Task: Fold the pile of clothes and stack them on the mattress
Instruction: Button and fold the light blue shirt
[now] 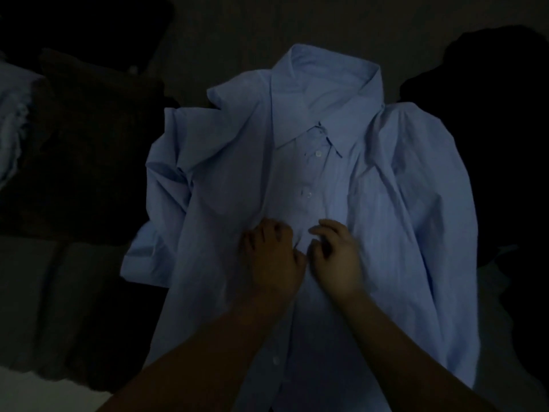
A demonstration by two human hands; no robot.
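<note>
A light blue button-up shirt (386, 209) lies front up on the dark mattress (225, 28), collar away from me. Its sleeves are bunched at both sides. Both my hands are at the middle of the button placket. My left hand (271, 257) has its fingers curled and pinches the placket's left edge. My right hand (335, 254) pinches the right edge of the placket beside it. Two white buttons above my hands look fastened. The room is very dim.
A dark heap of clothes (83, 150) lies at the left, with a pale garment (15, 120) at the far left edge. Another dark garment (490, 114) lies at the right. A pale surface (35, 394) shows at the bottom left.
</note>
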